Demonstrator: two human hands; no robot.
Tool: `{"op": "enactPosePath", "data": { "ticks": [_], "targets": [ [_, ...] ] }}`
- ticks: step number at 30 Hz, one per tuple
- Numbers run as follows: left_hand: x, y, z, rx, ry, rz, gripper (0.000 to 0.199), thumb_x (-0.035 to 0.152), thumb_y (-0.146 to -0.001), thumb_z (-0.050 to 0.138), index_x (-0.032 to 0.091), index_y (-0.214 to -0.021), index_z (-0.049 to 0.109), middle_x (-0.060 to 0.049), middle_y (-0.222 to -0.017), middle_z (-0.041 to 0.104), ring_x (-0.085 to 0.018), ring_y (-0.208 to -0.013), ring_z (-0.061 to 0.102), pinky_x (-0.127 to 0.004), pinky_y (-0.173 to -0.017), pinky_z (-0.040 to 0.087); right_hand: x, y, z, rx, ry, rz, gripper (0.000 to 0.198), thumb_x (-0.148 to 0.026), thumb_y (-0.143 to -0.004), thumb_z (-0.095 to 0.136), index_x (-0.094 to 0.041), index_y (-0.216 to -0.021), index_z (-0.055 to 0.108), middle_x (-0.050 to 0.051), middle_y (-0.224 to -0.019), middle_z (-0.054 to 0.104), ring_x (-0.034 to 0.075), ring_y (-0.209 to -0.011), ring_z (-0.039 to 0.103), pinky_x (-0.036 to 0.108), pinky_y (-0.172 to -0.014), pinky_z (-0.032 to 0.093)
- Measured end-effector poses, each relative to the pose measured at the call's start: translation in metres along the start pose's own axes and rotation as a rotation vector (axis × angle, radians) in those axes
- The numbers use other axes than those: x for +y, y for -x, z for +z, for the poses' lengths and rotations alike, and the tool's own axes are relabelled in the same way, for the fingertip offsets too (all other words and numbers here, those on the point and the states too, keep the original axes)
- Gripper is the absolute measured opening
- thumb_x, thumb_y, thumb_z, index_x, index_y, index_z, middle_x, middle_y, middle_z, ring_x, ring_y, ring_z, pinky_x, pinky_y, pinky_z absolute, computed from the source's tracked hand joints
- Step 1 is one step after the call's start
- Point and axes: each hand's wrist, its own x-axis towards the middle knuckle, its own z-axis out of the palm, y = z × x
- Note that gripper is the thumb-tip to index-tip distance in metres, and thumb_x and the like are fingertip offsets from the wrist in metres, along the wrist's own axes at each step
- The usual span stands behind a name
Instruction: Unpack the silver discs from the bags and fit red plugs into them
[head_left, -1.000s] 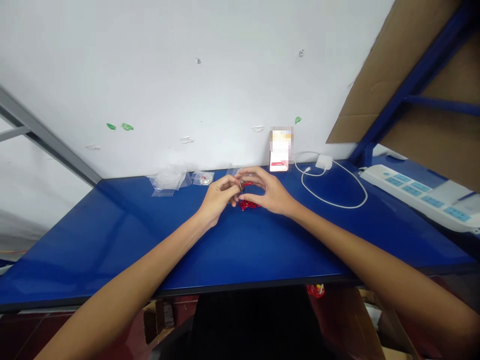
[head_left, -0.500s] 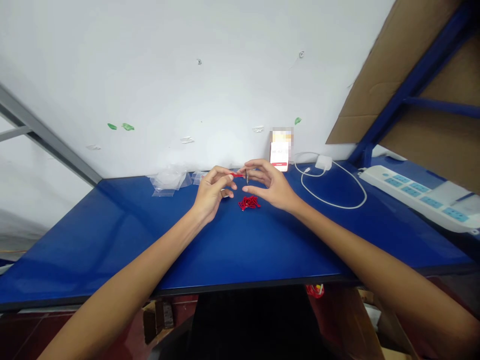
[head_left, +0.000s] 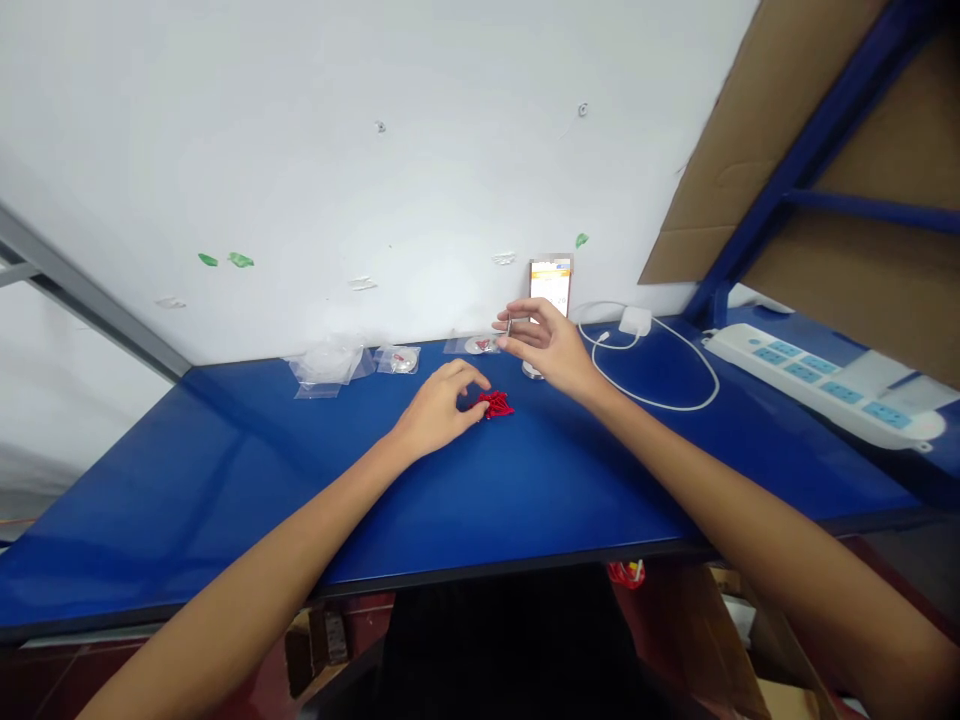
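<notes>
My left hand (head_left: 444, 408) is at the left side of a small pile of red cords (head_left: 498, 404) on the blue table. Its thumb and forefinger are apart at the edge of the pile, and I see nothing held between them. Raised behind the pile, my right hand (head_left: 551, 345) pinches a small, thin, shiny metal piece (head_left: 510, 326) seen nearly edge-on. Below that hand, round silvery pieces (head_left: 532, 370) lie on the table, partly hidden by it.
Clear plastic bags (head_left: 326, 362) lie at the back left. Two small bags, one left (head_left: 397, 360) and one nearer the middle (head_left: 480, 345), hold a round piece and something red. A lit phone (head_left: 550, 280) leans on the wall. A white charger (head_left: 635, 320) and power strip (head_left: 825, 385) are right.
My left hand has moved down from near my right hand to the red pile; the red cord it held up is no longer seen there. My right hand has risen slightly, keeping the metal piece.
</notes>
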Motion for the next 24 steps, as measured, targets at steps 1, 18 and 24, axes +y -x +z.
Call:
{"op": "enactPosePath", "data": {
  "ticks": [1,18,24],
  "targets": [
    [0.002,0.0,-0.003,0.021,-0.029,0.0,0.015,0.025,-0.099,0.068,0.025,-0.113,0.073,-0.005,-0.116,0.07,-0.022,-0.094,0.065,-0.04,-0.089,0.054,0.001,0.0,0.0,0.002,0.006,0.009,0.057,-0.051,-0.081,0.093,-0.031,-0.123,0.061,0.008,-0.132,0.072,0.032,-0.128,0.073,0.055,-0.119,0.057],
    [-0.022,-0.005,-0.031,0.064,-0.303,-0.188,0.013,0.026,-0.101,0.059,0.022,-0.106,0.07,-0.011,-0.118,0.068,-0.031,-0.114,0.064,-0.049,-0.102,0.053,-0.003,-0.018,-0.07,-0.236,0.916,0.064,0.035,-0.041,-0.083,0.086,-0.021,-0.11,0.077,0.011,-0.11,0.079,0.03,-0.091,0.074,0.046,-0.083,0.058],
    [-0.029,-0.004,-0.032,0.015,-0.35,-0.236,0.018,0.034,-0.102,0.061,0.021,-0.108,0.07,-0.012,-0.115,0.067,-0.034,-0.115,0.063,-0.053,-0.102,0.052,0.007,-0.019,-0.076,-0.42,0.946,0.112,0.032,-0.047,-0.084,0.085,-0.021,-0.102,0.076,0.009,-0.1,0.078,0.027,-0.087,0.071,0.04,-0.074,0.052]
  ]
}}
